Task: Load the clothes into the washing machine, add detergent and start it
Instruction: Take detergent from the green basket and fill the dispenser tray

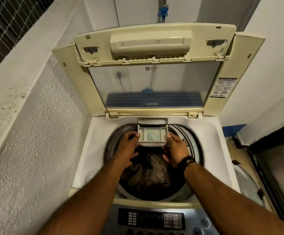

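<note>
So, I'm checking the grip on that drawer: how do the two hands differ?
The left hand touches the detergent drawer only with its thumb, fingers spread loose below; the right hand holds its right side, fingers curled beneath. The right wrist wears a dark band; the left is bare. Both hang over the clothes.

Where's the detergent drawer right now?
In the head view the detergent drawer is pulled out at the back rim of the tub, above the clothes, with the left hand and right hand on its two sides.
</note>
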